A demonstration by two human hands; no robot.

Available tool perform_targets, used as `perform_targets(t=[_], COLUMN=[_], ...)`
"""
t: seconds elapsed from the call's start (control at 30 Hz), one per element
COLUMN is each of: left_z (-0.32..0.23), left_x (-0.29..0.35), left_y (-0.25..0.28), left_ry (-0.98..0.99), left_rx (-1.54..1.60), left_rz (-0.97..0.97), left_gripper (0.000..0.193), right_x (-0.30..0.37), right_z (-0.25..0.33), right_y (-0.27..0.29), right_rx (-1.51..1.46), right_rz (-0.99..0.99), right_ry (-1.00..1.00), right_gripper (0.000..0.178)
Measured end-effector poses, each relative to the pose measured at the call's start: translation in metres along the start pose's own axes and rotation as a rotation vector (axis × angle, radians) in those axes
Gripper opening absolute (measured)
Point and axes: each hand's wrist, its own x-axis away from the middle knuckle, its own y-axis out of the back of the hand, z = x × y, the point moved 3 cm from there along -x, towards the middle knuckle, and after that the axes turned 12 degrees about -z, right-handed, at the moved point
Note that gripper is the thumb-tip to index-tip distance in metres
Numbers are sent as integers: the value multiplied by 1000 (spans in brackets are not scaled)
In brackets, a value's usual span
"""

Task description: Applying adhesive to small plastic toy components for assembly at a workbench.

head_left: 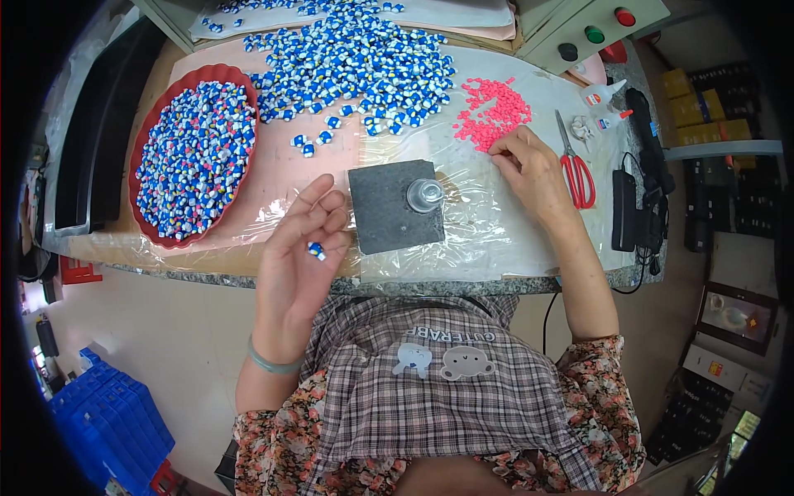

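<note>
My left hand [304, 252] is turned palm up with the fingers curled, and a small blue, white and yellow piece [316, 250] rests in it. At the near edge of a heap of small flat pink pieces [494, 112], my right hand [529, 169] has its thumb and fingertips pinched together. What is between those tips, if anything, is too small to tell. Between the hands lies a dark grey square slab [385, 223]. A small clear glass vessel [426, 196] stands on its right part.
A red scalloped tray [141, 198] full of blue-and-white pieces, some with pink, sits at left. More such pieces [347, 66] are heaped at the back. To the right are red-handled scissors [572, 165], a glue bottle [602, 93] and a black power adapter [624, 211] with cables.
</note>
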Motion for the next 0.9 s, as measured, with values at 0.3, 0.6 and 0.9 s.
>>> perform_targets(t=[0.3,0.6,0.9], left_z=[6,11,14], left_x=[-5,2,2], left_y=[7,-7,-5], left_ry=[1,-36,23], left_rx=[113,-119,-210], left_rz=[-50,133,164], left_gripper=[30,44,36], right_x=[-3,11,18], right_z=[13,22,32], right_y=[0,-5,-4], right_rx=[-223,-748,-969], right_rz=[-49,132,299], right_ry=[-53,-505,-598], right_gripper=[6,3,12])
